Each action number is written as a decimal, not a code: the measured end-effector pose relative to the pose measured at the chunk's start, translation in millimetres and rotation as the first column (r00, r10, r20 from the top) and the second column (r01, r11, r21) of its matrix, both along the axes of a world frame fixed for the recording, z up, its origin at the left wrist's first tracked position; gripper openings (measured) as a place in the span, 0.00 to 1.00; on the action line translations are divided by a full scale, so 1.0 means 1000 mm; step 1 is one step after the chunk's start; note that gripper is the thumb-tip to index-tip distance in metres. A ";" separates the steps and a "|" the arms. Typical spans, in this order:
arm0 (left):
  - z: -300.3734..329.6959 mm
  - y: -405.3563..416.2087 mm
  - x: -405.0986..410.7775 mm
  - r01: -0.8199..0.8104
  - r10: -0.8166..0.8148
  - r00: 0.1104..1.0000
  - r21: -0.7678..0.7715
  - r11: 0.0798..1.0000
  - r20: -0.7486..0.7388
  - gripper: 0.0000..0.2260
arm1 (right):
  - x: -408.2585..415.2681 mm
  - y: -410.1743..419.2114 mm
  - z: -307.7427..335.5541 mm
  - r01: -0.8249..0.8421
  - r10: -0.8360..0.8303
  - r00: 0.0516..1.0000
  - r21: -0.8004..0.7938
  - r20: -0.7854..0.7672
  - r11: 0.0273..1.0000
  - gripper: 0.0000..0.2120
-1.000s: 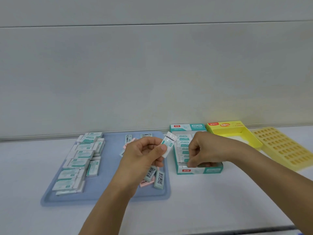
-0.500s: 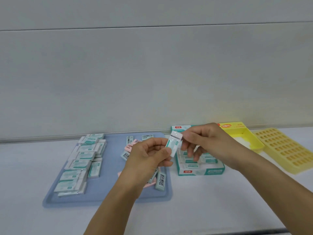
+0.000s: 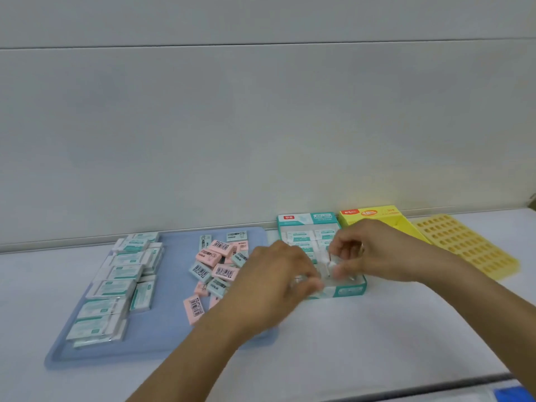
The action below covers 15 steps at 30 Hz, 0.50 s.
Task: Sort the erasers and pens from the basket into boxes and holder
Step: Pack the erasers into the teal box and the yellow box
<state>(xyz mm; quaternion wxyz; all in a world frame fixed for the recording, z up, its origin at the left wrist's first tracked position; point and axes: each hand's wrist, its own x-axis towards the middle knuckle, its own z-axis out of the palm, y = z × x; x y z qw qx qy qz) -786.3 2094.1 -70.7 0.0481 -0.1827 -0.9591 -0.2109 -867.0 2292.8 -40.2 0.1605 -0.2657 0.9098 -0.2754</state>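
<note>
A teal and white box [image 3: 308, 219] with several white-teal erasers inside stands right of the blue tray [image 3: 174, 285]. My right hand [image 3: 374, 252] pinches a white-teal eraser [image 3: 333, 264] low over the front of that box. My left hand [image 3: 272, 281] hovers at the box's front left corner with its fingers curled toward the eraser; motion blur hides whether they touch it. On the tray lie stacked white-teal erasers [image 3: 116, 285] at the left and a loose heap of small pink and pale blue erasers [image 3: 217, 265] in the middle. No pens are in view.
An open yellow box [image 3: 374, 213] stands behind my right hand. A yellow holder [image 3: 467, 248] with many small holes lies at the far right. A grey wall runs close behind the white table [image 3: 348, 343]. A dark edge crosses the near right.
Both hands have dropped from above the tray's right edge down to the teal box. The eraser has passed from my left hand's grip into my right hand's pinch.
</note>
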 end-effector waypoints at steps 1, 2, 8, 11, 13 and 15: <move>-0.004 0.000 0.002 0.073 -0.069 0.997 -0.093 0.993 0.037 0.18 | 0.000 0.001 -0.001 -0.044 0.051 0.998 0.146 -0.046 0.988 0.11; -0.008 -0.001 0.003 0.115 -0.105 0.992 -0.164 0.980 0.068 0.20 | 0.000 0.000 -0.002 -0.082 0.103 0.992 0.254 -0.068 0.964 0.11; -0.013 0.002 0.000 0.137 -0.118 0.990 -0.329 0.934 0.077 0.23 | -0.005 0.001 -0.004 -0.153 0.156 0.988 0.266 0.008 0.952 0.03; -0.009 0.001 -0.005 0.154 -0.133 0.988 -0.363 0.919 0.083 0.22 | -0.006 0.003 -0.006 -0.143 0.140 0.990 0.193 0.029 0.971 0.04; -0.007 0.002 -0.010 0.173 -0.157 0.985 -0.392 0.904 0.072 0.21 | -0.006 0.001 -0.009 -0.141 0.148 0.989 0.233 -0.012 0.962 0.03; -0.004 0.003 -0.013 0.185 -0.181 0.982 -0.425 0.886 0.051 0.20 | -0.006 -0.003 -0.011 -0.143 0.169 0.984 0.288 -0.065 0.947 0.04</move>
